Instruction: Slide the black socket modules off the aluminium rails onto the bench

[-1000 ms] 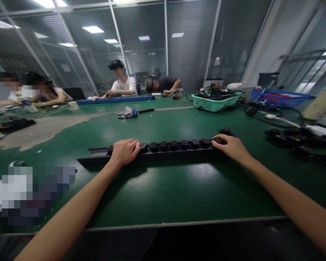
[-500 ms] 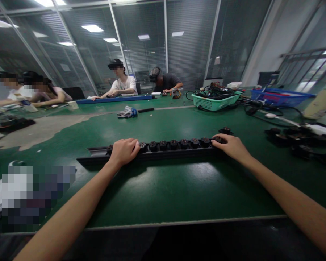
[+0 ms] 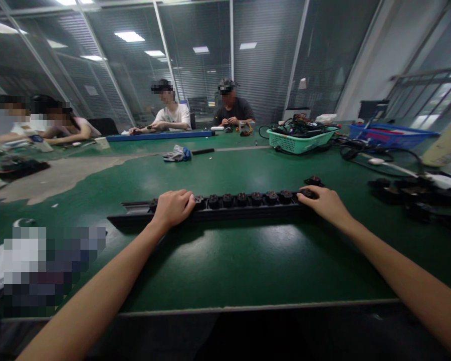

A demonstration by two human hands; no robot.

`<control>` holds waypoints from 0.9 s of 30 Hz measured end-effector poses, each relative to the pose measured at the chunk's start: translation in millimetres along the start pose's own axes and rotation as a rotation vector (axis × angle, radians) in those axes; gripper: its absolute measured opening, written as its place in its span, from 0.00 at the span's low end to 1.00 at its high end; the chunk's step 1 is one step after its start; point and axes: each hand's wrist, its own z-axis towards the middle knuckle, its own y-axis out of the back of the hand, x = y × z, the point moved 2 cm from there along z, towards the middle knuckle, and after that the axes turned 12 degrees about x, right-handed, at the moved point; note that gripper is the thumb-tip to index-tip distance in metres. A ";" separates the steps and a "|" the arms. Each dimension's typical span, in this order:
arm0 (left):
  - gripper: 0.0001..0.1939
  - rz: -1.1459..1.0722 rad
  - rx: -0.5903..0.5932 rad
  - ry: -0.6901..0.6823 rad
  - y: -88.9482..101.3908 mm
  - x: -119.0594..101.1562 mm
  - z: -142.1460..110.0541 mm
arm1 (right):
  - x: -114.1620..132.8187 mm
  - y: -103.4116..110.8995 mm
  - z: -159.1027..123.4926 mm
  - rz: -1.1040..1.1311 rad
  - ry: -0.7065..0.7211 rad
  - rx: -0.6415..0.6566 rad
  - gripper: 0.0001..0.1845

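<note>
A long black channel (image 3: 225, 216) lies crosswise on the table in front of me. A row of round black socket modules (image 3: 241, 199) sits in it. My left hand (image 3: 174, 206) is closed over the channel near its left end, thumb at the near side, partly covering the row. At the right end, my right hand (image 3: 325, 203) pinches a black socket module (image 3: 307, 192) between thumb and fingers. Whether that module is seated in the channel I cannot tell. Just behind this hand is another loose black module (image 3: 314, 180).
More black modules (image 3: 409, 193) lie at the right. Behind them are cables, a green basket (image 3: 298, 143) and a blue basket (image 3: 394, 138). A glove (image 3: 178, 154) lies farther back. Co-workers sit across the table (image 3: 210, 281), with a long blue bar (image 3: 161, 136) before one.
My right hand has shifted very slightly right with the module; my left hand stays on the channel. Across the table, one co-worker sits more upright with both hands together.
</note>
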 end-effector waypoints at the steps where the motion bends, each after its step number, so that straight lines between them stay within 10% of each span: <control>1: 0.27 -0.001 0.002 -0.001 -0.3 0.2 0.2 | 0.1 -0.2 0.0 -0.001 0.002 0.000 0.22; 27: 0.27 0.015 0.012 0.017 0.6 -0.9 0.8 | -6.5 1.2 6.5 0.007 -0.029 0.072 0.30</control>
